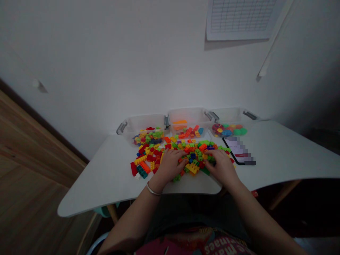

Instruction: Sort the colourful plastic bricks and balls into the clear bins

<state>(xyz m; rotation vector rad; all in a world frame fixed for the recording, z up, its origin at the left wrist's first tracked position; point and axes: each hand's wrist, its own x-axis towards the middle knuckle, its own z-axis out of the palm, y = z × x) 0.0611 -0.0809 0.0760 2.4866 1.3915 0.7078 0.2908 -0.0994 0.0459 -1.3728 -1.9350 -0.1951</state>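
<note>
A wide heap of colourful plastic building bricks (193, 156) lies spread on the white table. My left hand (170, 164) rests over the left-middle of the heap, thumb and fingers bent around an orange building brick (182, 160). Facing it, my right hand (221, 164) reaches into the right side of the heap. Its fingers are stretched and apart from the thumb, with fingertips touching bricks. A yellow brick (192, 169) lies between the two hands at the near edge of the heap. Some bricks under the palms are hidden.
Behind the heap stand three clear bins: the left bin (145, 122) with mixed bricks, the middle bin (190, 115) with mostly orange pieces, the right bin (230, 114) with round coloured pieces. A phone (236, 148) lies right of my right hand. The white table (103, 180) meets the wall.
</note>
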